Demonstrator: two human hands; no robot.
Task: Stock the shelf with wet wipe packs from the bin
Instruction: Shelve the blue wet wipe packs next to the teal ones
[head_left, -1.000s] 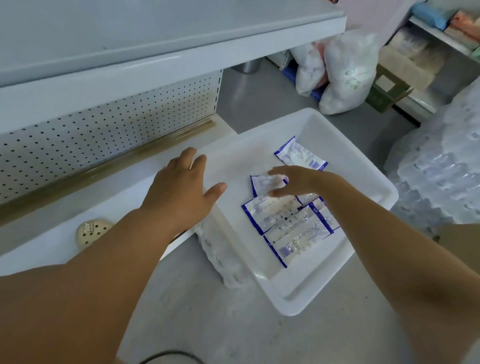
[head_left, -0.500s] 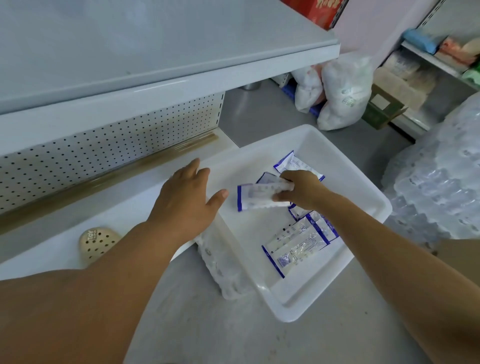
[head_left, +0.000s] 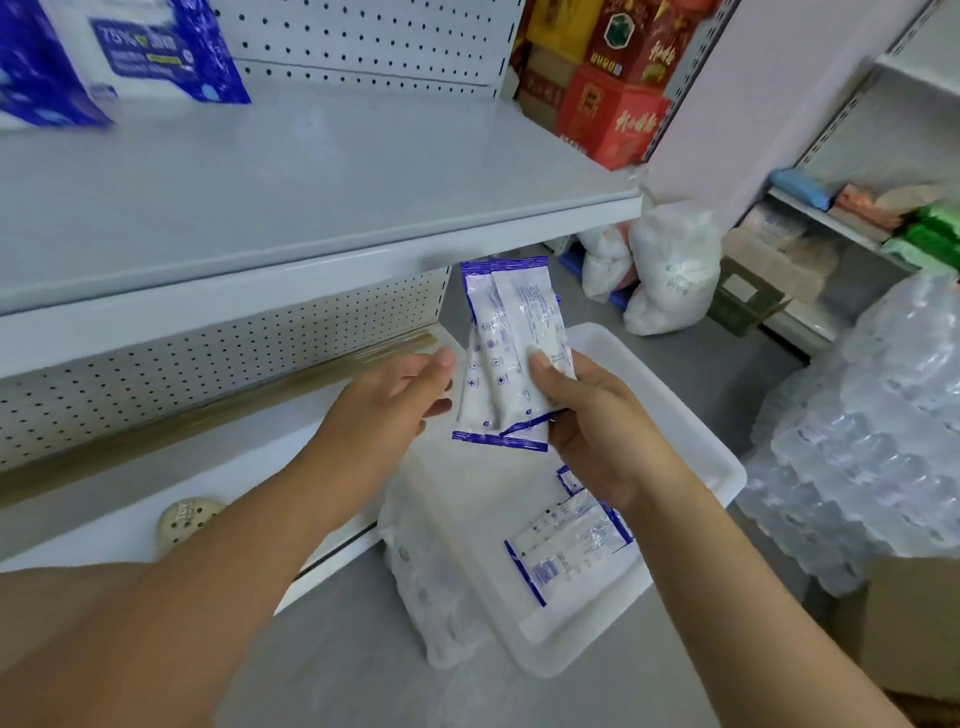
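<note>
- Holding two wet wipe packs (head_left: 511, 353) upright above the bin (head_left: 701, 457), the right hand (head_left: 597, 431) grasps them near their lower ends, thumb pressed on the front face and the other fingers hidden behind.
- The two packs overlap in a slight fan, joined low and spreading a little at the top.
- Their long axis runs almost vertically, with the blue-banded short ends at top and bottom; the upper ends point at the front edge of the shelf (head_left: 311, 182) and reach just below it.
- The printed faces are turned to the camera.
- The left hand (head_left: 395, 400) is unclenched, fingers loosely extended toward the left edge of the packs; its fingertips are just beside that edge, and whether they touch cannot be told.
- More packs (head_left: 571, 545) lie flat in the near end of the bin, their long axes slanting across its floor.
- Larger blue-and-white packages (head_left: 145, 52) stand at the back left of the shelf.
- A round perforated beige object (head_left: 187, 519) sits on the lower shelf.
- Shrink-wrapped bottles (head_left: 857, 441) are stacked to the right of the bin.
</note>
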